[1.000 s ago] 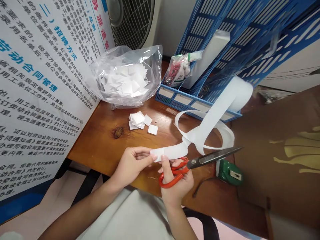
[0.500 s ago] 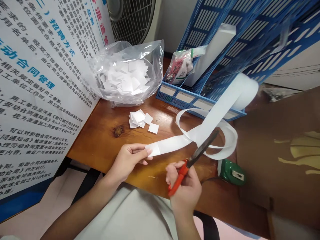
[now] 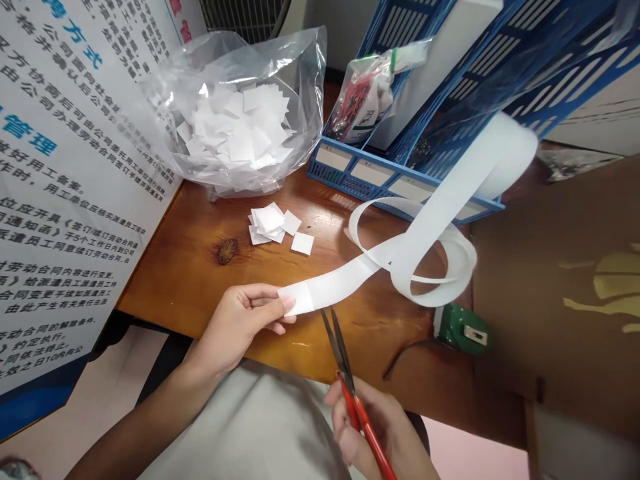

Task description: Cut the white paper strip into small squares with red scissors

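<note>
The left hand (image 3: 237, 321) pinches the end of the white strip (image 3: 336, 281), on the near side of the clear bag (image 3: 307, 73). The right hand (image 3: 395, 421), farther from the bag, holds red scissors (image 3: 345, 367), blades a bit apart. I'd worry the curly strip could twist and spoil a cut, or the tips slip and nip a finger. I count 1 bag, 1 strip, 1 pair of scissors, 2 hands; the piled squares (image 3: 267, 220) overlap too much to count.

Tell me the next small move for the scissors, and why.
Probably raise the scissors to the white strip, near the faint line across it: the left hand pinches its end, and the right hand holds them slightly open, tips near its edge.
</note>
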Demonstrator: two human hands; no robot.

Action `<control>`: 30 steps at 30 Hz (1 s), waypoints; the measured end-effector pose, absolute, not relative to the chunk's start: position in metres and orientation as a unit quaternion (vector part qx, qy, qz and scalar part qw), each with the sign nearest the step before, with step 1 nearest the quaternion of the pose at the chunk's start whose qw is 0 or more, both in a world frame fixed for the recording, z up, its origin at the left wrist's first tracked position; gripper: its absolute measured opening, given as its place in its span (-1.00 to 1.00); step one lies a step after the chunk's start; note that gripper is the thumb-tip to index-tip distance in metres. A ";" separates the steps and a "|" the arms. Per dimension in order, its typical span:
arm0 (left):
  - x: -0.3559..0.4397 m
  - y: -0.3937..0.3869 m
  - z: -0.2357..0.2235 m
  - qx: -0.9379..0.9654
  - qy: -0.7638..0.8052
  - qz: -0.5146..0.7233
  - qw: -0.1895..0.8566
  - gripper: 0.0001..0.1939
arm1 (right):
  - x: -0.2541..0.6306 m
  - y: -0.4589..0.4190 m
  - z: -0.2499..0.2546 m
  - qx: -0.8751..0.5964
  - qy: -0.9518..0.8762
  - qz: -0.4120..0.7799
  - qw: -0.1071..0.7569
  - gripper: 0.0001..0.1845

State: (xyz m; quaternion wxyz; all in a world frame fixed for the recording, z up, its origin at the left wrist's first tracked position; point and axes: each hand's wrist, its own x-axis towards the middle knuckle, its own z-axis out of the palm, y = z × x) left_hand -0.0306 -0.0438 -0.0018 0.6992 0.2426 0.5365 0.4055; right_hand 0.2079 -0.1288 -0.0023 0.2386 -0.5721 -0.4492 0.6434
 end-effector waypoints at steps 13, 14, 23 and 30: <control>-0.024 -0.048 0.003 0.265 0.545 0.414 0.679 -0.79 | 0.189 -0.111 -0.021 -0.516 -0.414 0.714 0.230 -0.51; -0.024 -0.048 0.003 0.268 0.547 0.413 0.677 -0.78 | 0.189 -0.110 -0.020 -0.515 -0.415 0.714 0.230 -0.51; -0.026 -0.046 0.007 0.287 0.557 0.415 0.660 -0.79 | 0.181 -0.104 -0.014 -0.517 -0.391 0.728 0.223 -0.59; -0.026 -0.046 0.004 0.280 0.546 0.418 0.670 -0.84 | 0.180 -0.108 -0.019 -0.526 -0.354 0.746 0.204 -0.58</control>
